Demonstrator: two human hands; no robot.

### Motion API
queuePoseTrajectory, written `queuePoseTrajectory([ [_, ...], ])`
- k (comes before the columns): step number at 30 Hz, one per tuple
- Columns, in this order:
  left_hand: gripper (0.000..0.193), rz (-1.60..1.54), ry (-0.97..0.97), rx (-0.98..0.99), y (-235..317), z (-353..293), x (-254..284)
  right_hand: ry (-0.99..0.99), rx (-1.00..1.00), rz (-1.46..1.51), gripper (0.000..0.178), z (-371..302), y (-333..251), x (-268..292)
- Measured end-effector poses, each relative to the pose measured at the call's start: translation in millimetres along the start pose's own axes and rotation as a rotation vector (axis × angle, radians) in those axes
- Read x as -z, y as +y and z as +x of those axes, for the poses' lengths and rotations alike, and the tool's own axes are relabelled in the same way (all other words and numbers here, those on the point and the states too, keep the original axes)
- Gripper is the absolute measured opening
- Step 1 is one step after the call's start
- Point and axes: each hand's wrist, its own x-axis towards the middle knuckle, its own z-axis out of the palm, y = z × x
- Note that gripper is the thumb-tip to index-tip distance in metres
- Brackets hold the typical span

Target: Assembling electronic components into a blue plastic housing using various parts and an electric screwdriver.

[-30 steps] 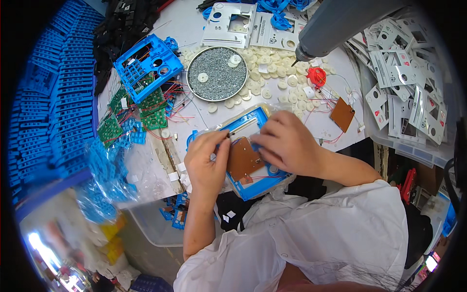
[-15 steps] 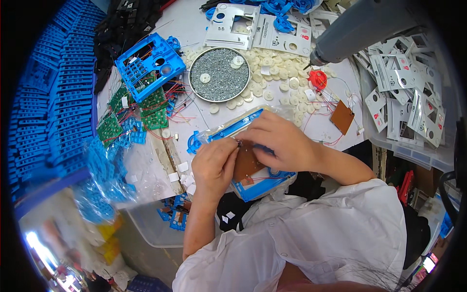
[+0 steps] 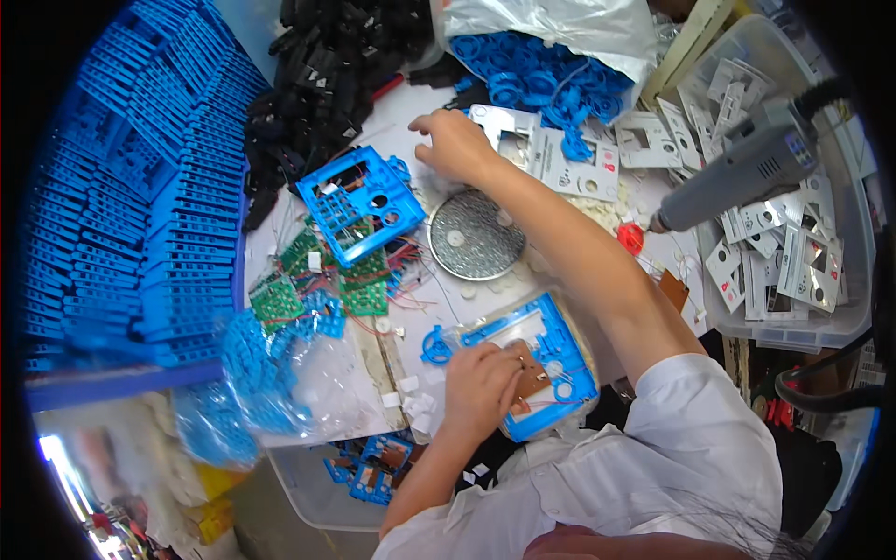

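My left hand (image 3: 481, 385) lies over a brown circuit board (image 3: 532, 381) with its fingers bent onto the board's left edge. That board sits inside a blue plastic frame (image 3: 571, 350), which rests on a plastic-wrapped pad at the near edge of the table. Far out across the table reaches my right hand (image 3: 455, 147), its fingers apart and nothing visible in them. It is above the gap between a pile of black plastic parts (image 3: 322, 70) and white faceplates (image 3: 574, 170). Beneath my right forearm stands a round tray of small screws (image 3: 476, 247).
A grey power screwdriver (image 3: 737, 173) hangs at the right, above a clear bin (image 3: 793, 329) of faceplates. Stacked blue housings (image 3: 191, 215) fill the left. Another blue housing (image 3: 369, 210) lies by green circuit boards (image 3: 364, 297) with loose wires. A bag (image 3: 560, 19) holds blue rings.
My right hand has left the brown board and stretched to the far side of the table. My left hand stays at the board. The whole view has shifted.
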Motion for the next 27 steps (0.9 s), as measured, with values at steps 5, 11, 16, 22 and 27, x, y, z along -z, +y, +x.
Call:
queuePoseTrajectory([
  [5,0.027,-0.058,0.028,-0.039,-10,-1,-14,0.327,-0.053,-0.116,0.061,107,35,-37],
  [11,0.025,-0.070,0.007,-0.032,-7,-1,-11,0.397,0.006,-0.177,0.037,183,52,-49],
  [16,0.020,-0.071,0.003,-0.005,-5,0,-9,0.596,0.046,-0.056,0.034,152,33,-25],
  [22,0.020,-0.074,0.053,0.089,0,1,-3,0.588,0.165,0.213,0.030,-37,-62,71],
  [27,0.019,-0.042,0.175,0.019,0,-2,-12,-0.013,-0.095,0.555,0.028,-208,-68,156],
])
